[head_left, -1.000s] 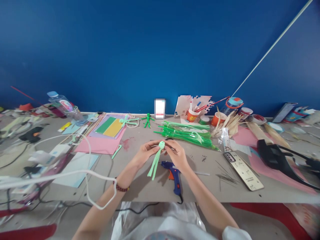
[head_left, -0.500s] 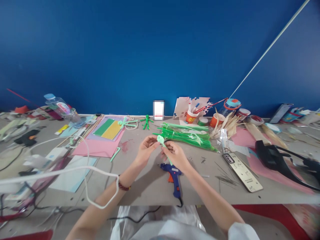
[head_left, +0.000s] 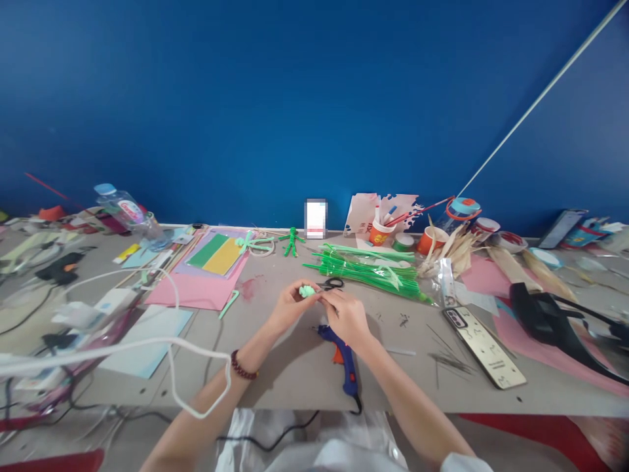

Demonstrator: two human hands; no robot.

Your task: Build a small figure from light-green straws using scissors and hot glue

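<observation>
Both of my hands meet over the middle of the grey table (head_left: 295, 367). My left hand (head_left: 287, 307) pinches the knotted head of a pale green straw piece (head_left: 307, 290). My right hand (head_left: 346, 313) is closed around the strands of the same piece, which are hidden under its fingers. A blue hot glue gun (head_left: 344, 359) lies on the table just below my right hand. Black-handled scissors (head_left: 331, 284) lie right behind my fingertips.
A bundle of bright green straws (head_left: 373, 269) lies behind the scissors, with a small green figure (head_left: 291, 240) farther back. Coloured paper sheets (head_left: 206, 272) lie to the left, cups (head_left: 381, 231) at the back, a phone (head_left: 484, 346) to the right. A white cable (head_left: 167, 341) loops at the left.
The pale green strands, hanging loose a second ago, have been gathered up into my right hand. Both hands stayed together above the glue gun.
</observation>
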